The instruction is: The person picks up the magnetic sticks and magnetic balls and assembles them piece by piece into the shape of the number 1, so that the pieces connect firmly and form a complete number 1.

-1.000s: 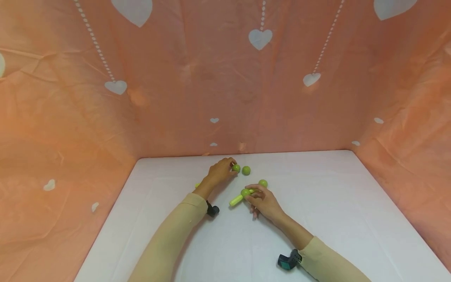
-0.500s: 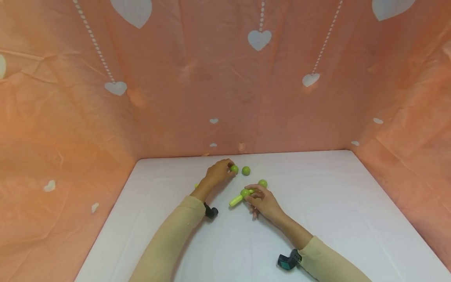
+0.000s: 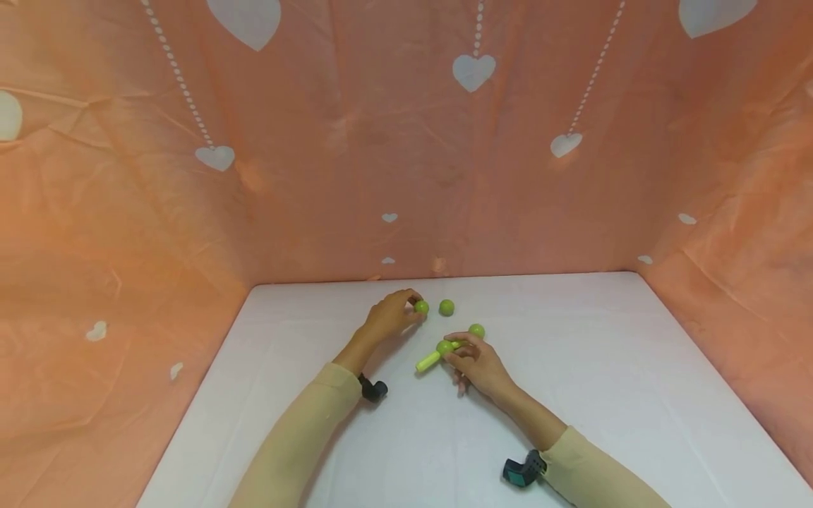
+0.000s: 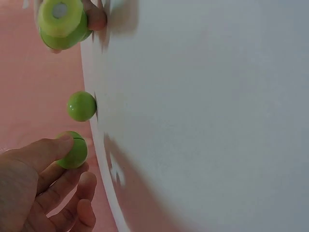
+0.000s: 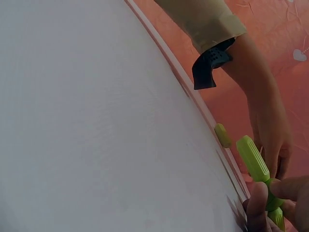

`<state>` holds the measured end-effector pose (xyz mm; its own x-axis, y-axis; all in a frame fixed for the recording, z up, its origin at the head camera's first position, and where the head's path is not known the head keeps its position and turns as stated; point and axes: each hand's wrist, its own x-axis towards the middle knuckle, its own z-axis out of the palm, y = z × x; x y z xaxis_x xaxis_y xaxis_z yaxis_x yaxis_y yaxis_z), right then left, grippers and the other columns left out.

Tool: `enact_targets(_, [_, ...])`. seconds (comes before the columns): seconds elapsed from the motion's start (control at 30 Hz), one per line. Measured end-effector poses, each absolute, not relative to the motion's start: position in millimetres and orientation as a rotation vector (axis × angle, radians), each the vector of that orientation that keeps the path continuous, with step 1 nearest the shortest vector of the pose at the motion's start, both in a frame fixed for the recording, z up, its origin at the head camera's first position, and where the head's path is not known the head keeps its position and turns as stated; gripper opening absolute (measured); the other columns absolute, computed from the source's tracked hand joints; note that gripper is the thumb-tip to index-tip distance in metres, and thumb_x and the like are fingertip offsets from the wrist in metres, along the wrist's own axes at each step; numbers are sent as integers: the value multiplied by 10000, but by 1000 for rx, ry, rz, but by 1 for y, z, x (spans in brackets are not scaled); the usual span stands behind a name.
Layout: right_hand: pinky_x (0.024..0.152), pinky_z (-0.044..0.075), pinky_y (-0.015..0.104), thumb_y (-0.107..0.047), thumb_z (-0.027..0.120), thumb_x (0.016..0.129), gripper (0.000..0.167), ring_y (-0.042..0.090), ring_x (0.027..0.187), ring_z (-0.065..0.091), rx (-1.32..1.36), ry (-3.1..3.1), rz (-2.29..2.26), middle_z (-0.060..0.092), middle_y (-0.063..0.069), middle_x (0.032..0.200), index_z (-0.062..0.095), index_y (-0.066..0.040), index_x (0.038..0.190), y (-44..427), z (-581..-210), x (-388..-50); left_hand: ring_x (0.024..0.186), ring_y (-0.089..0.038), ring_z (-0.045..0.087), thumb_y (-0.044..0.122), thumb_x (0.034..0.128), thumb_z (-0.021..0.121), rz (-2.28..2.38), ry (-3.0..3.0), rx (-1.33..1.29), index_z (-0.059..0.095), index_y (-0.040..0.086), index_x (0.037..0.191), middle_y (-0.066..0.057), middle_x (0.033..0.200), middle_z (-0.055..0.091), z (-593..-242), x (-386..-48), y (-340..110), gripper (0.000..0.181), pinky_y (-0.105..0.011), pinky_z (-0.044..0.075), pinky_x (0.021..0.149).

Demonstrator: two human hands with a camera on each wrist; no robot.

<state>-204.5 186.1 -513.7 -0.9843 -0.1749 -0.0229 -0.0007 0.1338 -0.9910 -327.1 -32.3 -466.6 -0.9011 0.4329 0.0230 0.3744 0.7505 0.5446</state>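
My left hand (image 3: 389,315) pinches a small green ball (image 3: 422,307) between thumb and fingers, near the table's back edge; in the left wrist view a thin line crosses that ball (image 4: 74,152). Just right of it, a second green ball (image 3: 447,307) lies on the table. My right hand (image 3: 484,368) grips a green piece with a round middle (image 3: 444,347) and a ribbed light-green handle (image 3: 428,362) pointing to the front left. Behind the right fingers, another green ball (image 3: 476,330) shows; whether it joins the held piece I cannot tell.
The white table (image 3: 406,437) meets a peach cloth (image 3: 419,176) with white hearts at its back and sides. In the right wrist view, a yellow-green piece (image 5: 222,135) lies near the table edge, beyond the held handle. Both wrists wear dark bands.
My left hand has drawn slightly left and toward the front with its ball, widening the gap to the second ball. The right hand holds its piece in nearly the same place.
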Motion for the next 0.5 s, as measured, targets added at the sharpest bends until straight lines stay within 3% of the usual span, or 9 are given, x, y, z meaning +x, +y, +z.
enact_targets(0.5, [511, 556, 276, -114, 707, 1044, 427, 132, 574, 613, -160, 2268, -1962, 723, 208, 1025, 575, -21, 1439, 186, -513, -203, 1060, -271, 711, 259, 993, 802, 881, 2831, 770, 685, 146, 1339, -69, 1305, 734, -459, -309, -41, 383, -481, 582, 889])
